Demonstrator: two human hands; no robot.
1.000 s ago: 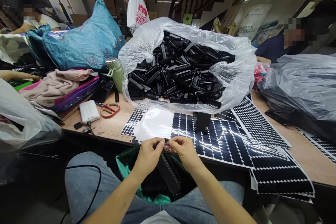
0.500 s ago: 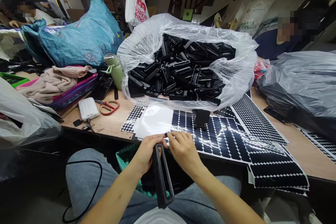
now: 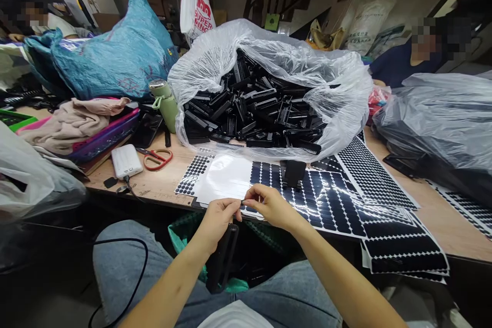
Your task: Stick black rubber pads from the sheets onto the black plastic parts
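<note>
My left hand (image 3: 219,220) is closed round the upper end of a long black plastic part (image 3: 223,259), which hangs down above my lap. The left thumb and forefinger meet the fingertips of my right hand (image 3: 271,207) at a small dark piece (image 3: 243,202). My right hand pinches that piece; it is too small to tell its kind. Both hands are just in front of the table edge. Beyond them lie sheets of black stickers (image 3: 326,200) and a blank white sheet (image 3: 226,177). A black stand-like piece (image 3: 294,173) rests on the sticker sheets.
A see-through plastic bag (image 3: 207,69) full of similar black parts (image 3: 253,107) stands behind the sheets. To the left are red-handled scissors (image 3: 158,160), a white power bank (image 3: 126,160), a green bottle (image 3: 164,105) and a blue sack (image 3: 111,61). A person (image 3: 407,61) sits at the right.
The long black part has tilted, its lower end swinging left, and its open slot no longer shows. My right hand has turned, with its fingers now pinching at the left fingertips.
</note>
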